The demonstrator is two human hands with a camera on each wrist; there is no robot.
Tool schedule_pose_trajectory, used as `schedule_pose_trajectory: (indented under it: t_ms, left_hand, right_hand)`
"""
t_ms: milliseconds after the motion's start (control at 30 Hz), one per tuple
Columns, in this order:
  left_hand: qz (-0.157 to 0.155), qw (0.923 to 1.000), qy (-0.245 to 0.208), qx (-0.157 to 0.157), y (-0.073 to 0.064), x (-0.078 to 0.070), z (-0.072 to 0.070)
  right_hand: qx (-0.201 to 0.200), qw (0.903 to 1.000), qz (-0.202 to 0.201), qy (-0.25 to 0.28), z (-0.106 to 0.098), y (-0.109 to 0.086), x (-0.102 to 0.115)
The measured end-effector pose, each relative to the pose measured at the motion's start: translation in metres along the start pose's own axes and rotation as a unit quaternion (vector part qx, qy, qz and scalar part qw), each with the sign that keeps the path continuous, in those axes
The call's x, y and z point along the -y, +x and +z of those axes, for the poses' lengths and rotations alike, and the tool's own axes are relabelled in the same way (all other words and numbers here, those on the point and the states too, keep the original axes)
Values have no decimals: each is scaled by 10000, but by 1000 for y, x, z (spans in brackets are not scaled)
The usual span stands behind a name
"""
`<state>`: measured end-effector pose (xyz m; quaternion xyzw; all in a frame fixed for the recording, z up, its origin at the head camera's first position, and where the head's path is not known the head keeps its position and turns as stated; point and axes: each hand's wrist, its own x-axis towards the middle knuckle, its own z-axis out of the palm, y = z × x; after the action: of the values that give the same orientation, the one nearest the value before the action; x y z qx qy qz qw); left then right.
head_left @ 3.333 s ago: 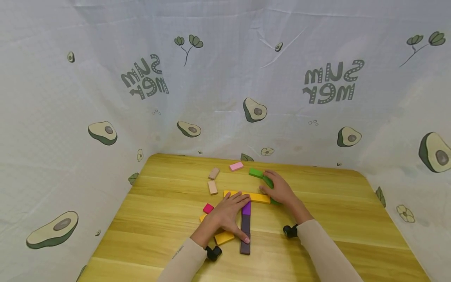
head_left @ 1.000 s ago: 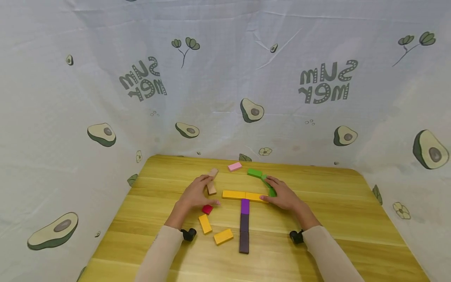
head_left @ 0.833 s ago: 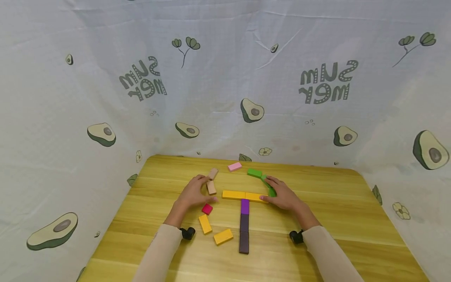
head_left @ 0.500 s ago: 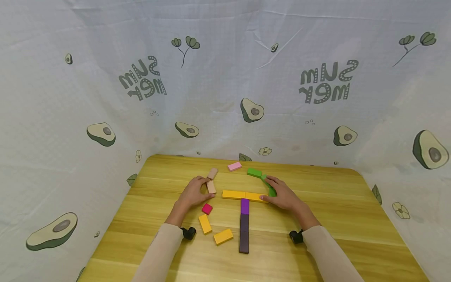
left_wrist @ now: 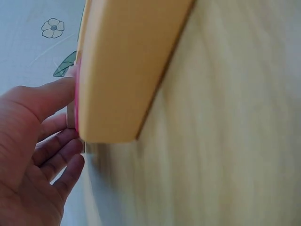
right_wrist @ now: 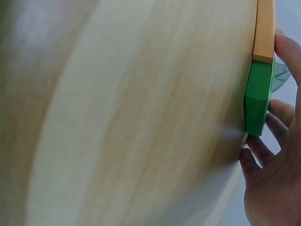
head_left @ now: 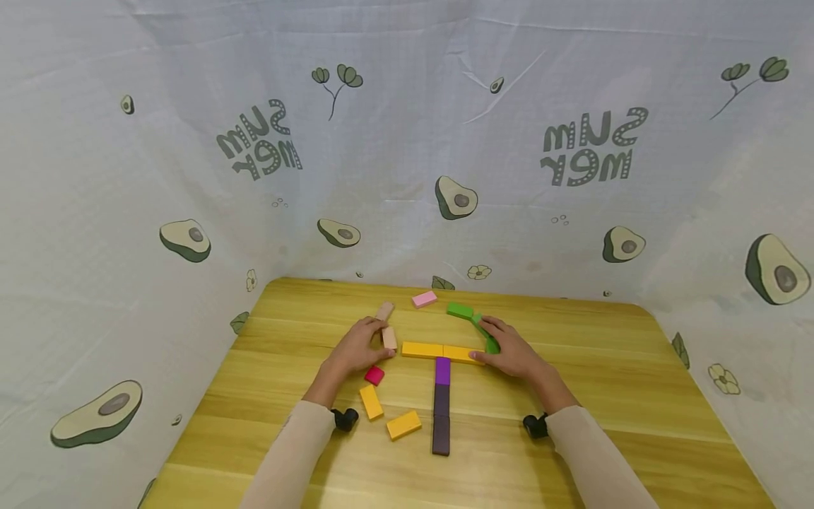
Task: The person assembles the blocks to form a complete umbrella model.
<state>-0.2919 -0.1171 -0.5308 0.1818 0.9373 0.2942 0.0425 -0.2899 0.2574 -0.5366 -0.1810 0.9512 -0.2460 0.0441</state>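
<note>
In the head view my left hand (head_left: 354, 348) pinches a beige wooden block (head_left: 390, 338) between thumb and fingers, lengthwise. A second, darker beige block (head_left: 384, 311) lies just behind it, partly covered by my fingertips. My right hand (head_left: 511, 350) rests at the right end of a yellow row, its thumb on the right yellow block (head_left: 461, 353) and its fingers over a curve of green blocks (head_left: 492, 345). The right wrist view shows a green block (right_wrist: 258, 96) against the yellow block's end, fingers beside it. A yellow block (left_wrist: 124, 70) hides the left fingertips' work in the left wrist view.
A purple block (head_left: 442, 370) and two dark blocks (head_left: 441, 417) form a stem below the row's left yellow block (head_left: 422, 350). Loose on the wooden table (head_left: 572, 452) lie a red block (head_left: 374, 375), two yellow blocks (head_left: 404, 425) and a pink block (head_left: 425, 299). A printed curtain (head_left: 394, 141) stands behind.
My left hand left the purple stem, came to the beige block, took hold of it and shifted it slightly right. My right hand moved little, its thumb now on the yellow block.
</note>
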Motion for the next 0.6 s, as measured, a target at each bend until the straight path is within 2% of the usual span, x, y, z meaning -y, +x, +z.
schedule_pose_trajectory:
  t_ms: [233, 600]
  left_hand:
    - [-29, 9998, 91, 201, 4, -3, 2]
    - [77, 9997, 193, 135, 9, -6, 7]
  right_hand:
    - [-9, 10000, 26, 85, -1, -2, 2]
    - [-23, 9999, 15, 102, 0, -2, 1]
